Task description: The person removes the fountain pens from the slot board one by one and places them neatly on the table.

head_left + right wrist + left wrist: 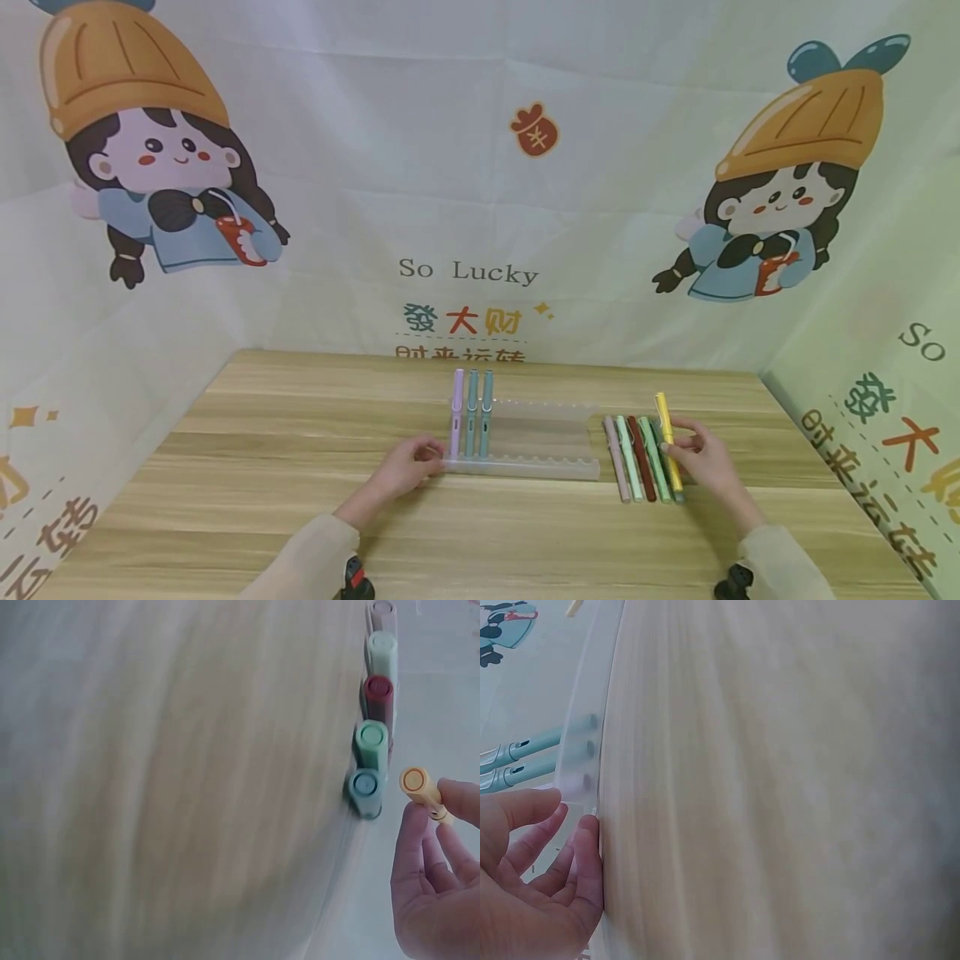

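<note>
My right hand (705, 458) pinches a yellow pen (666, 425) between thumb and fingers. In the right wrist view, the yellow pen (416, 782) is held up off the table beside the row of lying pens. At the left front corner of a clear plastic pen rack (517, 469), my left hand (411, 464) grips the end with thumb and fingertips. A lilac pen (457, 417) and two teal pens (472, 417) lie side by side in the rack's leftmost notches, beside the left hand. The left wrist view shows the rack's edge (581, 742) at the fingertips.
Right of the rack lie a mauve pen (618, 462), a mint pen (630, 460), a dark red pen (642, 460), a green pen (655, 460) and a blue pen (366, 787). A printed cloth (337, 167) hangs behind the wooden table (480, 542).
</note>
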Demonstrator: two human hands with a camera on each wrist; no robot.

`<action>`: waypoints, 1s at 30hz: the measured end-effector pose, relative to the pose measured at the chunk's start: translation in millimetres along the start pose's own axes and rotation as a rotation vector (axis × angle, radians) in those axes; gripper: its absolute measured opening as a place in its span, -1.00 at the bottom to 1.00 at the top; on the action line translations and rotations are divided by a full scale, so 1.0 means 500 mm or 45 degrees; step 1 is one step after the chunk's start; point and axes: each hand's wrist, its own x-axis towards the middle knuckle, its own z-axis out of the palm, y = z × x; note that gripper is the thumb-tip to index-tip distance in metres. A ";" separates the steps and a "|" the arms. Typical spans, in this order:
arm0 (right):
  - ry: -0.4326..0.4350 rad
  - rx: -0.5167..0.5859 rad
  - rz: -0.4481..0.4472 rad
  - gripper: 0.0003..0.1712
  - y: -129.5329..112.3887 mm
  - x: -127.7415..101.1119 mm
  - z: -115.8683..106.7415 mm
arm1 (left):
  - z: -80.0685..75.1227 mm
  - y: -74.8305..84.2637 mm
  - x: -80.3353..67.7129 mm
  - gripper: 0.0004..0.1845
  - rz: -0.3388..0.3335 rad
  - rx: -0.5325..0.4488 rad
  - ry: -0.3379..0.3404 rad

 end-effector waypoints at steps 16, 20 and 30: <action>-0.060 -0.056 -0.014 -0.50 0.057 0.003 -0.036 | -0.008 -0.005 -0.003 -0.80 0.094 -0.039 -0.054; -0.055 -0.160 0.081 -0.50 0.049 0.003 -0.034 | -0.005 0.007 -0.004 -0.83 0.005 -0.022 -0.032; -0.055 -0.358 0.132 -0.56 0.027 0.006 -0.026 | -0.001 0.006 0.000 -0.84 -0.038 0.005 -0.004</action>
